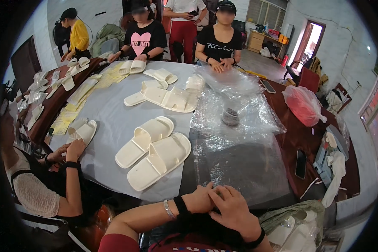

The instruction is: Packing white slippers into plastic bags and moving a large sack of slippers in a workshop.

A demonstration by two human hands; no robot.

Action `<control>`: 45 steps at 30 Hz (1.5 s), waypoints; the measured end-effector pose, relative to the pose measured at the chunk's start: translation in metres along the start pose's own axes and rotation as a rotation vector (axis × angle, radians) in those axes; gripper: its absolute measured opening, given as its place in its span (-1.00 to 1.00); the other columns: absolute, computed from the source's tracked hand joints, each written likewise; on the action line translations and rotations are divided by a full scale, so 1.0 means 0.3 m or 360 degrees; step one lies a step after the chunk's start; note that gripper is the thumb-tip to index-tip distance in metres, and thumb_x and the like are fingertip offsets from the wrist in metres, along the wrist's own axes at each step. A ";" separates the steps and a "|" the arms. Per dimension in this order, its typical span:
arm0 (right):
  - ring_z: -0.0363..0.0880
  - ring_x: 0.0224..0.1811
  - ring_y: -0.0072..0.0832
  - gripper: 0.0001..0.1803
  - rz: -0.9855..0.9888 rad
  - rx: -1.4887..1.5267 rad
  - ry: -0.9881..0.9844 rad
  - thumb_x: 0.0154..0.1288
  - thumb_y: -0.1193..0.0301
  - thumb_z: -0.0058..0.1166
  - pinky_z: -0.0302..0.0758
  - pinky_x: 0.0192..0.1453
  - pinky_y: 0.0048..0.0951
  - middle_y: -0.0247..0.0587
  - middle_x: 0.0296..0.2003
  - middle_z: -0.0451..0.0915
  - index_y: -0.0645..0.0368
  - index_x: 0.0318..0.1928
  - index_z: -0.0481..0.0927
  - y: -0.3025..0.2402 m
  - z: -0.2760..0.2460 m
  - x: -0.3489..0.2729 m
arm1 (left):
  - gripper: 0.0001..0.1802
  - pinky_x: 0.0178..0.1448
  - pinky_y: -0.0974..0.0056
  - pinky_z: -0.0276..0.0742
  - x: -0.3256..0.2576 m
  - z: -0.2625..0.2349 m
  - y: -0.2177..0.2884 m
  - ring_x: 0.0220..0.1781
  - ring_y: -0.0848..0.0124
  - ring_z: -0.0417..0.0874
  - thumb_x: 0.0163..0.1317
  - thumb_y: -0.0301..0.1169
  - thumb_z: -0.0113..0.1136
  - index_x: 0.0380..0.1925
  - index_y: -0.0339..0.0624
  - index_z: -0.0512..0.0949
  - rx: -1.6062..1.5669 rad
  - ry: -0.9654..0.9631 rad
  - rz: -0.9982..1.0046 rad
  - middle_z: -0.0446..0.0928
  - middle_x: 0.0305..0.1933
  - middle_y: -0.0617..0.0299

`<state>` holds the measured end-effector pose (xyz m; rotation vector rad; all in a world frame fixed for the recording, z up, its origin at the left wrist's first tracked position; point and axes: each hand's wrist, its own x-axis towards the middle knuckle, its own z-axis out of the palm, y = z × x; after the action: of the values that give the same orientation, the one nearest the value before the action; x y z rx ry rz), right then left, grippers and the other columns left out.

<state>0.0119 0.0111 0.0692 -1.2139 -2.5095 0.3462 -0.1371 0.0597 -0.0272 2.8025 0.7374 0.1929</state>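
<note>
My left hand (200, 198) and my right hand (234, 206) meet at the near edge of the table, next to a sheet of clear plastic bags (248, 168). The right hand's fingers are a little apart and lie over the left hand's fingertips, with nothing visible in them. Most of the left hand's fingers are hidden. Left of the bags lies a large pair of cream slippers, one slipper (159, 161) nearest me and the other (143, 140) just behind it. A small round dark grey thing (230, 117) sits on the farther bags.
More slippers (166, 97) lie farther back. At left, a co-worker's hands (73, 150) hold a slipper pair (83, 131). Another person's hands (221, 64) touch plastic at the far side. Phones (300, 164), a red bag (303, 105) and a slipper sack (294, 227) are on the right.
</note>
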 end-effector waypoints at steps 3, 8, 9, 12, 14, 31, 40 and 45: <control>0.38 0.06 -0.05 -0.39 0.0013 -0.0091 0.0029 -0.15 0.34 0.23 0.36 0.12 -0.11 -0.06 0.00 0.40 0.08 0.04 0.44 0.008 0.018 -0.001 | -0.58 -0.24 0.05 0.58 -0.002 -0.010 0.007 -0.01 0.05 0.46 0.08 -0.26 0.11 -0.03 -0.14 0.47 -0.0046 0.0138 -0.0042 0.40 0.02 0.07; 0.40 0.04 -0.08 -0.56 0.0088 -0.0451 0.0279 -0.10 0.44 0.14 0.37 0.08 -0.11 -0.08 -0.06 0.46 0.11 -0.09 0.49 0.030 0.021 0.006 | -0.61 -0.25 0.15 0.59 0.011 -0.052 0.038 -0.15 0.09 0.54 0.08 -0.32 0.07 -0.07 -0.22 0.45 -0.0163 0.0040 -0.0236 0.40 0.00 0.00; 0.40 0.04 -0.08 -0.56 0.0097 -0.0453 0.0283 -0.10 0.44 0.14 0.37 0.08 -0.11 -0.08 -0.06 0.46 0.11 -0.09 0.49 0.035 0.021 0.006 | -0.63 -0.26 0.12 0.59 0.017 -0.062 0.041 -0.18 0.07 0.54 0.08 -0.33 0.07 -0.09 -0.24 0.45 -0.0238 0.0047 -0.0311 0.40 0.00 -0.03; 0.45 -0.03 -0.12 -0.71 0.0105 -0.0369 0.0441 -0.10 0.46 0.14 0.39 0.04 -0.15 -0.10 -0.18 0.51 0.15 -0.24 0.55 0.042 0.016 0.010 | -0.64 -0.28 0.09 0.59 0.016 -0.043 0.050 -0.20 0.04 0.55 0.06 -0.33 0.09 -0.14 -0.26 0.46 -0.0228 0.0175 -0.0362 0.39 0.00 -0.09; 0.49 -0.13 -0.15 -0.81 0.0080 -0.0269 0.0565 -0.10 0.47 0.15 0.42 -0.04 -0.19 -0.12 -0.29 0.52 0.19 -0.37 0.57 0.044 0.008 0.014 | -0.64 -0.28 0.07 0.59 0.017 -0.043 0.059 -0.19 0.03 0.55 0.04 -0.32 0.12 -0.16 -0.27 0.46 -0.0145 0.0299 -0.0334 0.39 0.00 -0.12; 0.50 -0.27 -0.18 -0.85 0.0127 -0.0219 0.0880 -0.02 0.53 0.12 0.42 -0.17 -0.23 -0.13 -0.37 0.52 0.30 -0.36 0.55 0.094 -0.043 -0.004 | -0.69 -0.09 0.14 0.44 -0.207 -0.356 -0.152 -0.17 0.08 0.52 -0.02 -0.20 0.30 -0.35 -0.17 0.54 -0.0358 0.0804 -0.0794 0.52 -0.26 0.05; 0.50 -0.32 -0.18 -0.88 0.0082 -0.0202 0.0962 -0.04 0.54 0.14 0.43 -0.24 -0.24 -0.14 -0.40 0.54 0.28 -0.41 0.55 0.084 -0.023 0.005 | -0.50 0.05 0.13 0.44 -0.372 -0.252 -0.464 -0.05 0.04 0.49 -0.19 -0.24 0.37 -0.19 -0.19 0.53 -0.0048 0.0847 -0.1531 0.50 -0.14 0.01; 0.50 -0.36 -0.19 -0.89 0.0130 -0.0182 0.0939 -0.05 0.52 0.17 0.43 -0.26 -0.25 -0.18 -0.44 0.54 0.24 -0.43 0.55 0.081 -0.009 -0.002 | -0.62 -0.02 0.08 0.47 -0.309 -0.164 -0.561 -0.01 0.00 0.45 -0.17 -0.31 0.31 -0.28 -0.16 0.53 -0.0082 0.0665 -0.1653 0.47 -0.11 0.00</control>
<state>0.0305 0.0255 0.0630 -1.2403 -1.9934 -0.1292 -0.3051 0.1652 -0.0298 1.9780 2.0835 0.5705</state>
